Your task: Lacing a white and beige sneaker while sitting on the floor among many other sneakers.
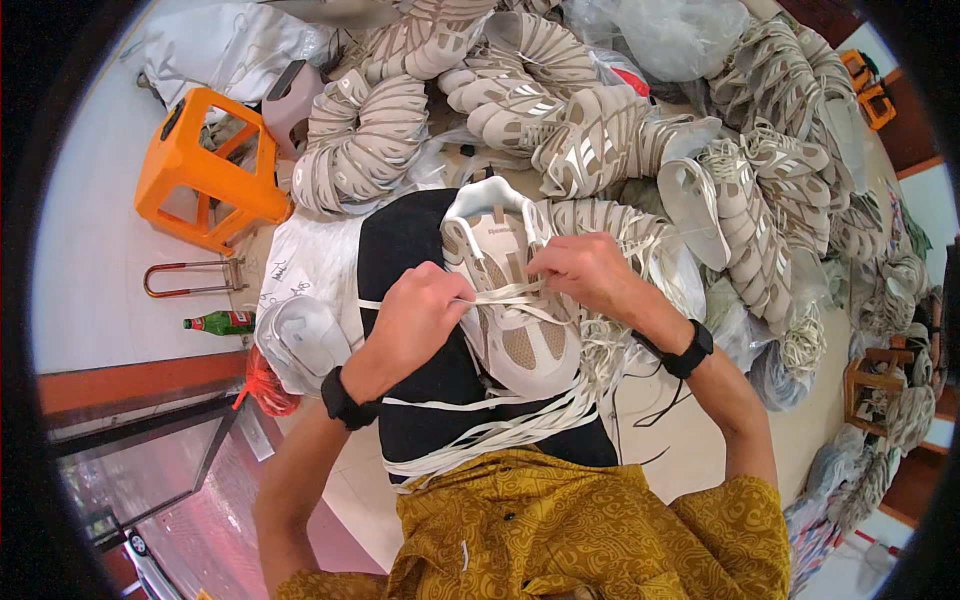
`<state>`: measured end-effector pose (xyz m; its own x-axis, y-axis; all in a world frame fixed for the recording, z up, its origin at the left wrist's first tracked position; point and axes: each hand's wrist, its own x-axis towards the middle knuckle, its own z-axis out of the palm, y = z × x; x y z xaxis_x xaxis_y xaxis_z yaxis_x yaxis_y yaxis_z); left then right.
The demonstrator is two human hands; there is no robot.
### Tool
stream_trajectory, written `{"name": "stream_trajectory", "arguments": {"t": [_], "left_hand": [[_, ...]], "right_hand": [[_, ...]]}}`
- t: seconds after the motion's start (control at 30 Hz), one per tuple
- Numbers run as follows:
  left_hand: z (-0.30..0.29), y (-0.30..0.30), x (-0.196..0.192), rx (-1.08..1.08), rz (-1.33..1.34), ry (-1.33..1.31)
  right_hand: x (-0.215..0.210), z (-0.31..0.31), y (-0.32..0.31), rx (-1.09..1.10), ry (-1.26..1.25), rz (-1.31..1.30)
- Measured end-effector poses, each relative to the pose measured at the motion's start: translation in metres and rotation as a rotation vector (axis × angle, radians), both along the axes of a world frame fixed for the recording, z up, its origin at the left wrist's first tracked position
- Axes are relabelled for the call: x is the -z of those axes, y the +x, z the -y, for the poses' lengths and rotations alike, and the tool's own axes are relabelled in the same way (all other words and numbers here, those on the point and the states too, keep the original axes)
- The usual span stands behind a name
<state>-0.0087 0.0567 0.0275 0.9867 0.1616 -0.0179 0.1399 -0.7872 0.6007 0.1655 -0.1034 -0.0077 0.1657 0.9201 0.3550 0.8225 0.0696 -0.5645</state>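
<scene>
Left hand [425,305]: back upward, fingers [452,288] curled into a pinch.
Left forearm [305,445]: rising from lower left, angled inward.
Right hand [588,265]: also pinching, fingertips aimed left (a little higher than its partner).
Right forearm [725,390]: slanting inward from lower right, elbow bent.
Spacing: hands near, apart.

A mustard-yellow shirt [560,545], printed with darker swirls, has a small dark button [509,517] in front and loose sleeves [738,525] ending near the elbows. Black bands [346,402] circle both wrists; black cloth [398,245] covers the legs.
</scene>
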Motion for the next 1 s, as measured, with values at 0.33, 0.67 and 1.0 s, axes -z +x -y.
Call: {"name": "stream_trajectory", "arguments": {"t": [0.33,0.67,1.0], "left_hand": [[0.024,0.006,0.016,-0.018,0.335,0.441],[0.034,-0.003,0.021,-0.123,0.289,0.527],[0.031,0.019,0.014,0.145,0.22,0.494]], "right_hand": [[0.008,0.025,0.036,0.063,0.071,0.133],[0.028,0.046,0.078,0.38,0.088,-0.373],[0.003,0.036,0.059,0.264,-0.05,-0.346]]}}
